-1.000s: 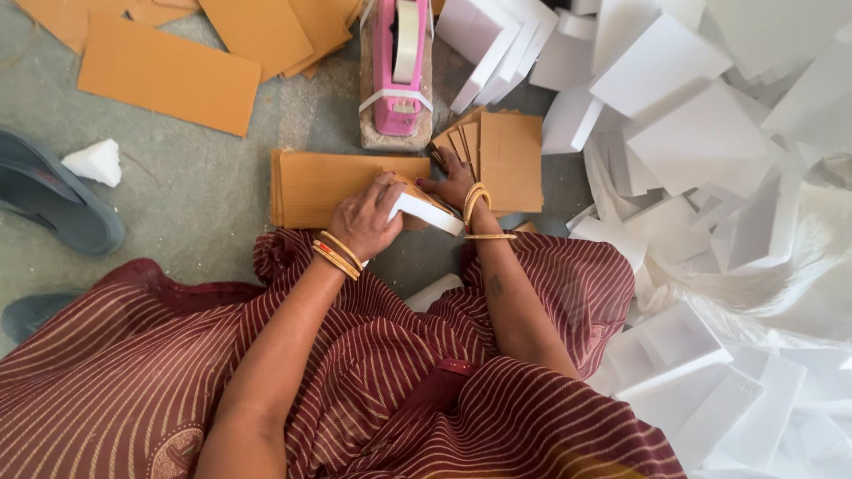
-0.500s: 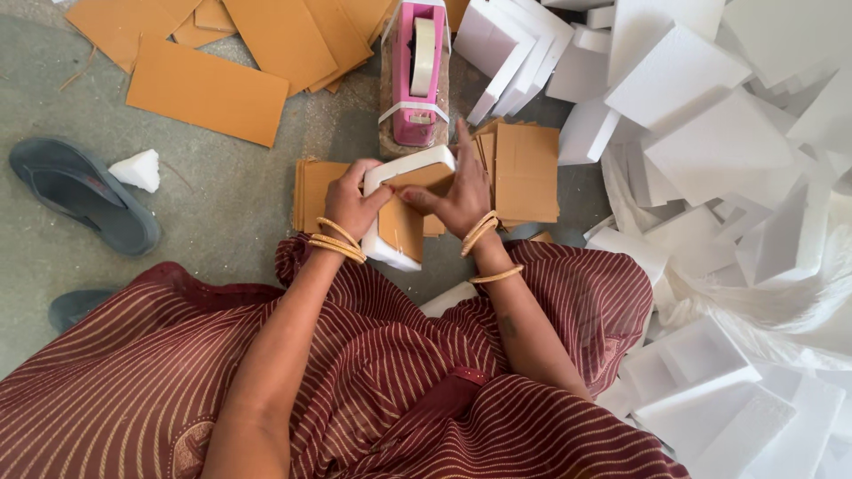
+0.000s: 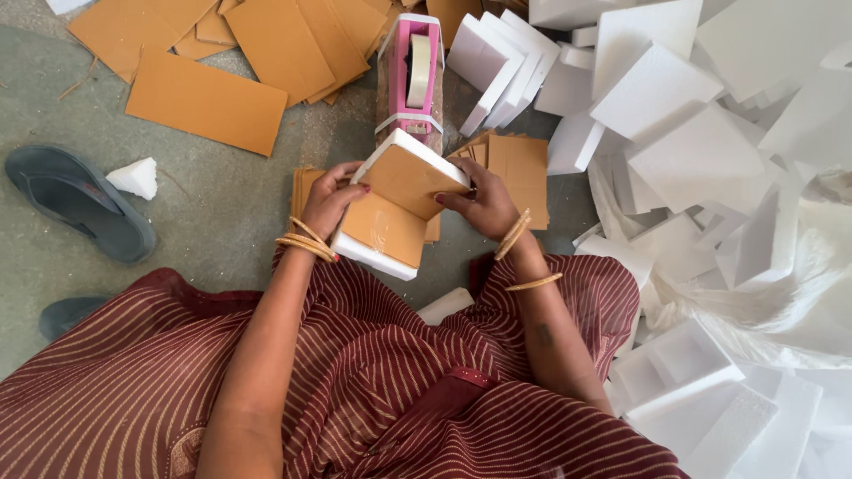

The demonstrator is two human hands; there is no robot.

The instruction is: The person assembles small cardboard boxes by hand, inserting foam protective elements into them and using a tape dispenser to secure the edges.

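Grey floor (image 3: 222, 195) — foam-and-cardboard block (image 3: 397, 202) between both hands

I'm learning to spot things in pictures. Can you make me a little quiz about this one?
1. True or false: both hands hold the white foam block faced with brown card.
2. What colour is the tape dispenser: A pink, B green, C black?
3. On which side of the picture is the sandal?

Key
1. True: the left hand and right hand grip the block.
2. A: the tape dispenser is pink.
3. The left, where the sandal lies on the floor.
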